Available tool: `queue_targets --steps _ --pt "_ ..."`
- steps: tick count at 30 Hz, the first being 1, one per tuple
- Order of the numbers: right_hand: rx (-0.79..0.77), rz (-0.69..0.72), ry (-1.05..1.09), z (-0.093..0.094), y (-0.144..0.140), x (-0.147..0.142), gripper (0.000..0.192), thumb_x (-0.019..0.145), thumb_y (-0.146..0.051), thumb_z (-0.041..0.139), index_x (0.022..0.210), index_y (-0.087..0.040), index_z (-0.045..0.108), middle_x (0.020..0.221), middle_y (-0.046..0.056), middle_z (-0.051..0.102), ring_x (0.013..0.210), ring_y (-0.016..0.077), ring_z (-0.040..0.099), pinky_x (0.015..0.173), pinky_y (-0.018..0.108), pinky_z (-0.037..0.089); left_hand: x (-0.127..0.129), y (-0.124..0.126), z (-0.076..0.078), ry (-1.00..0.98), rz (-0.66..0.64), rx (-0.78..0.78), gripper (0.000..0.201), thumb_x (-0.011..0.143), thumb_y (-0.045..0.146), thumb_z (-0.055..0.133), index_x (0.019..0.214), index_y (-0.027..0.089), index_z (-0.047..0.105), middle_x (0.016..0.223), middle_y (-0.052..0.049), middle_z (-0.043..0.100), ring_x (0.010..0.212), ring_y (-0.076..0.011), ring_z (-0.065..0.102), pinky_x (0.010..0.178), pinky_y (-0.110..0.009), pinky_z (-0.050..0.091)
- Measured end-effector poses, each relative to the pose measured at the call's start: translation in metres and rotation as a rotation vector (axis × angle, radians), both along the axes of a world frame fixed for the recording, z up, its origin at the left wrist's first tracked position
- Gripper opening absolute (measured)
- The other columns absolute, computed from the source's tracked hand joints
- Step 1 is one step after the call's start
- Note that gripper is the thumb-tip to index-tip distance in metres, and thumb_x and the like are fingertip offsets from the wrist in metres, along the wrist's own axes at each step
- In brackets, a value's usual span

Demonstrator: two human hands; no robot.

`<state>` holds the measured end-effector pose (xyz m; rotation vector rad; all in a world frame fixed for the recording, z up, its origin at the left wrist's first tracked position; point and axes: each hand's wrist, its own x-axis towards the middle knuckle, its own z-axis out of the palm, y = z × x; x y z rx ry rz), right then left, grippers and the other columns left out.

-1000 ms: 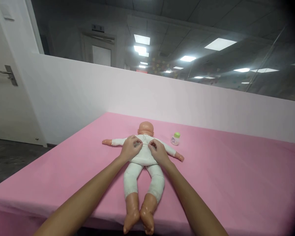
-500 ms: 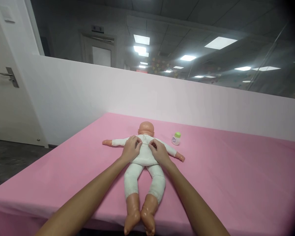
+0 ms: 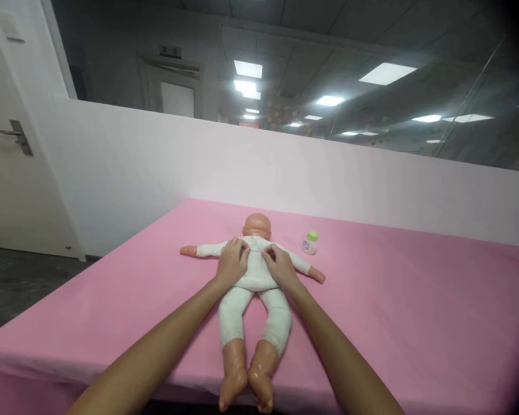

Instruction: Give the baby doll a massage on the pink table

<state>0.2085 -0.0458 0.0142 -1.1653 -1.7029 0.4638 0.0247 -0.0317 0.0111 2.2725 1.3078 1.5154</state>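
Wide bare pink table [image 3: 415,323] at right and lower left of the frame, open to passage. Only a small green-capped bottle [image 3: 309,244] near the doll [image 3: 255,276], right of centre. White partition wall [image 3: 350,178] closing off the far edge.

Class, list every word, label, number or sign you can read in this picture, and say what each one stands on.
None can be read.
Small bottle with the green cap, beside the doll: a printed label, too small and blurred to read.
Dark sign above the far door: blurred, unreadable.
Red sign behind the glass: too small to read.
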Motion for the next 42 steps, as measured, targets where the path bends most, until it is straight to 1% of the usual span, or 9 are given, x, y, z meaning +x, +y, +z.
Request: queue_targets --steps 4,8,12,16,19,23,28,35,42 --pt "0.087 -0.055 -0.011 0.003 -0.001 0.000 0.009 0.087 -0.029 0.056 0.082 -0.023 0.061 0.086 0.003 0.069 0.085 0.0236 0.063 0.081 0.038 0.050 -0.007 0.001 0.003 0.003 -0.031 -0.002 0.007 0.090 0.016 0.056 0.091 0.022 0.060 0.094 -0.003 0.063 0.094 -0.0232 0.058 0.087 -0.040 0.047" --pt "0.185 -0.085 -0.019 0.005 -0.001 -0.006 0.010 0.087 -0.028 0.058 0.090 -0.023 0.067 0.098 0.006 0.070 0.098 0.0251 0.063 0.093 0.042 0.050 -0.010 0.003 0.003 0.054 -0.021 -0.039 0.019 0.087 0.018 0.059 0.104 0.022 0.067 0.102 -0.006 0.065 0.104 -0.0261 0.058 0.095 -0.044 0.048" --pt "0.132 -0.029 -0.128 0.001 -0.003 -0.010 0.027 0.085 -0.027 0.063 0.110 -0.022 0.069 0.118 0.009 0.068 0.119 0.0279 0.057 0.109 0.046 0.043 -0.010 0.004 0.001 0.082 -0.028 -0.082 0.026 0.087 0.022 0.061 0.111 0.021 0.071 0.105 -0.007 0.064 0.108 -0.0274 0.058 0.100 -0.046 0.049" --pt "0.054 -0.023 -0.175 0.000 -0.006 -0.009 0.042 0.086 -0.029 0.062 0.128 -0.023 0.064 0.136 0.011 0.059 0.131 0.0297 0.051 0.114 0.049 0.040 -0.011 0.007 -0.003 0.096 -0.035 -0.137 0.028 0.086 0.026 0.063 0.111 0.022 0.073 0.110 -0.008 0.062 0.110 -0.0284 0.059 0.102 -0.048 0.049" --pt "0.008 -0.025 -0.176 0.002 -0.008 -0.008 0.039 0.087 -0.032 0.061 0.125 -0.024 0.066 0.132 0.011 0.060 0.129 0.0311 0.051 0.113 0.050 0.040 -0.013 0.009 -0.005 0.106 -0.028 -0.158 0.027 0.086 0.029 0.065 0.111 0.023 0.074 0.113 -0.009 0.061 0.111 -0.0292 0.059 0.103 -0.050 0.049" --pt "0.004 -0.021 -0.156 0.003 -0.009 -0.007 0.026 0.087 -0.033 0.060 0.111 -0.026 0.068 0.118 0.009 0.063 0.117 0.0302 0.056 0.106 0.050 0.044 -0.014 0.008 -0.005 0.105 -0.020 -0.157 0.030 0.086 0.034 0.068 0.114 0.025 0.072 0.112 -0.009 0.060 0.111 -0.0296 0.058 0.102 -0.050 0.048" --pt "-0.002 -0.041 -0.108 0.001 -0.008 -0.006 0.012 0.084 -0.030 0.059 0.094 -0.025 0.064 0.103 0.006 0.064 0.103 0.0274 0.058 0.098 0.047 0.048 -0.013 0.004 -0.003 0.099 0.012 -0.147 0.032 0.085 0.038 0.070 0.114 0.025 0.070 0.115 -0.008 0.058 0.115 -0.0304 0.056 0.103 -0.050 0.048" --pt "-0.033 -0.022 -0.102 -0.001 -0.009 -0.008 0.036 0.087 -0.031 0.058 0.122 -0.024 0.061 0.127 0.008 0.061 0.126 0.0278 0.053 0.114 0.049 0.038 -0.014 0.006 -0.005 0.123 0.006 -0.162 0.042 0.086 0.039 0.068 0.125 0.022 0.065 0.126 -0.009 0.058 0.118 -0.0310 0.055 0.106 -0.050 0.045" --pt "-0.032 -0.013 -0.122 0.000 -0.008 -0.007 0.039 0.089 -0.032 0.058 0.128 -0.026 0.060 0.132 0.009 0.058 0.131 0.0292 0.050 0.116 0.051 0.036 -0.014 0.004 -0.002 0.121 0.003 -0.179 0.036 0.087 0.038 0.068 0.119 0.023 0.068 0.123 -0.009 0.060 0.116 -0.0323 0.055 0.105 -0.052 0.045"
